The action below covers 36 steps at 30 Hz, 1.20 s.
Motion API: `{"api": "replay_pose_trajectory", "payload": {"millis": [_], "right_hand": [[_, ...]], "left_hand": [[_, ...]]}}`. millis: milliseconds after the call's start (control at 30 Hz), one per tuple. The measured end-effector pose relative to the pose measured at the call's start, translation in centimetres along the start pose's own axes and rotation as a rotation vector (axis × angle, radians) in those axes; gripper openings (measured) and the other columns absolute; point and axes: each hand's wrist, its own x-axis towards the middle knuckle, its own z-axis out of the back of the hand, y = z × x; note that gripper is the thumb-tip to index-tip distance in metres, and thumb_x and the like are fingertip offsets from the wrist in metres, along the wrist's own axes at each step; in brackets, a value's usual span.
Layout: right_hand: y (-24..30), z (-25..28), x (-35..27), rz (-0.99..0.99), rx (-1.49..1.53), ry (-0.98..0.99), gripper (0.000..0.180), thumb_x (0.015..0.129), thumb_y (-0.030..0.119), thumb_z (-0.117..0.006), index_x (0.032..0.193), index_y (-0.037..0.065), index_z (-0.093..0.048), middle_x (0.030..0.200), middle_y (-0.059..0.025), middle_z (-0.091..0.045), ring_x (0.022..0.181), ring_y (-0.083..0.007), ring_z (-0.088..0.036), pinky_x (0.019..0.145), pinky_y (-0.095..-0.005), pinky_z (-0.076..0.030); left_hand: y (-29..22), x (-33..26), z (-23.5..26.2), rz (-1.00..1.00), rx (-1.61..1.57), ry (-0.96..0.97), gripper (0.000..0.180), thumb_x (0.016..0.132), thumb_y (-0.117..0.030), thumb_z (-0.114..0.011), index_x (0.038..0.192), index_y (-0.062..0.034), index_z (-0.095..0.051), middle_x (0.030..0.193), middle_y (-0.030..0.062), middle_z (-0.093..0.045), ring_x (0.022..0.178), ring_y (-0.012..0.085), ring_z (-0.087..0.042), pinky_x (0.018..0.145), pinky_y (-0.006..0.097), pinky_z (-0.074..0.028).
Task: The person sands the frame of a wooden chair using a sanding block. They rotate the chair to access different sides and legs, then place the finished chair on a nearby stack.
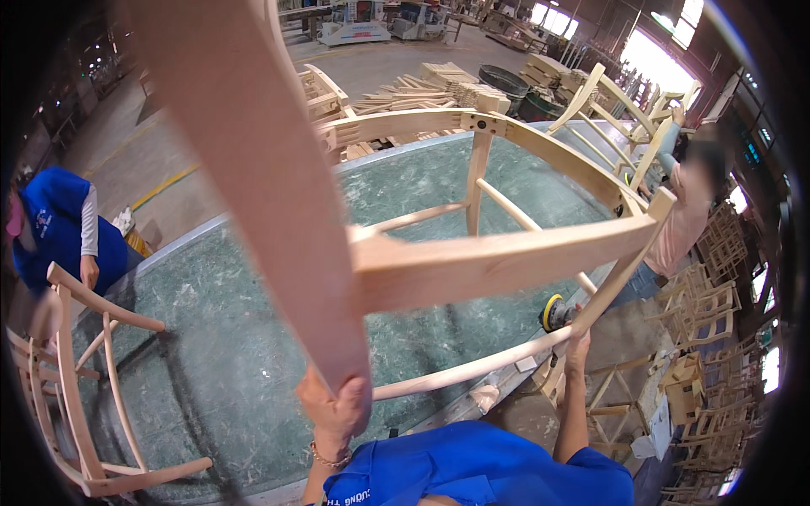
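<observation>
A pale bare-wood chair frame (498, 261) is tilted up over the green worktable, very near me, and I hold it with both hands. My left hand (337, 409) is wrapped round the lower end of a broad post (278, 211), which looms large and slightly blurred. At the other side, my right hand (577, 347) grips the frame where a round rail (472, 364) meets another post; its fingers are partly hidden behind the wood. Just past that hand, a sander (554, 313) with a yellow-edged pad sits near the table edge.
The green tabletop (245, 304) spreads below. Another chair frame (76, 396) stands at the left, beside a person in blue (63, 223). At the far right a person in a pink top (688, 202) handles a chair frame (599, 118). Stacked wood strips (413, 88) lie beyond the table.
</observation>
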Motion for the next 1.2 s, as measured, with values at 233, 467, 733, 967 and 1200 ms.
{"api": "replay_pose_trajectory", "payload": {"millis": [233, 467, 733, 967, 1200], "right_hand": [[-0.3, 2.3, 2.7, -0.096, 0.07, 0.053, 0.092, 0.079, 0.072, -0.051, 0.136, 0.0, -0.04, 0.112, -0.0052, -0.052, 0.096, -0.0129, -0.052, 0.081, -0.0285, -0.045], [1.2, 1.4, 6.2, -0.124, 0.224, -0.056, 0.075, 0.09, 0.061, -0.045, 0.137, 0.002, -0.039, 0.096, -0.0045, -0.056, 0.085, -0.016, -0.058, 0.077, -0.0315, -0.05], [0.2, 2.5, 3.7, -0.231, 0.258, -0.111, 0.072, 0.092, 0.058, -0.044, 0.137, 0.002, -0.039, 0.093, -0.0037, -0.056, 0.083, -0.0153, -0.058, 0.075, -0.0307, -0.05], [-0.9, 1.8, 1.9, -0.288, 0.314, -0.118, 0.068, 0.094, 0.055, -0.042, 0.136, 0.002, -0.039, 0.091, -0.0029, -0.055, 0.081, -0.0148, -0.058, 0.074, -0.0299, -0.05], [-2.3, 4.1, 1.5, -0.264, 0.343, -0.118, 0.065, 0.096, 0.052, -0.041, 0.136, 0.002, -0.04, 0.088, -0.0021, -0.055, 0.08, -0.0142, -0.058, 0.073, -0.0292, -0.05]], "left_hand": [[-6.0, 6.8, -2.2, -0.163, 0.039, 0.175, 0.053, 0.075, -0.034, -0.075, 0.11, -0.001, -0.054, 0.071, 0.0139, -0.064, 0.061, 0.0303, -0.065, 0.054, 0.036, -0.05], [-9.6, 11.1, -6.8, -0.281, -0.1, 0.238, 0.053, 0.074, -0.025, -0.075, 0.114, -0.0021, -0.05, 0.078, 0.0158, -0.064, 0.068, 0.0312, -0.066, 0.057, 0.035, -0.051], [-11.5, 10.0, -10.9, -0.428, -0.283, 0.293, 0.077, 0.065, -0.015, -0.074, 0.13, 0.006, -0.039, 0.086, 0.0114, -0.057, 0.081, 0.0212, -0.06, 0.07, 0.028, -0.047], [-13.3, 8.2, -12.9, -0.52, -0.058, 0.253, 0.048, 0.068, -0.011, -0.062, 0.109, 0.0129, -0.057, 0.094, 0.0107, -0.058, 0.081, 0.0162, -0.058, 0.071, 0.024, -0.046], [-13.2, 8.0, -11.9, -0.454, -0.085, 0.409, 0.066, 0.066, -0.017, -0.069, 0.124, 0.0043, -0.047, 0.099, 0.0154, -0.061, 0.077, 0.0233, -0.062, 0.067, 0.025, -0.048]]}}
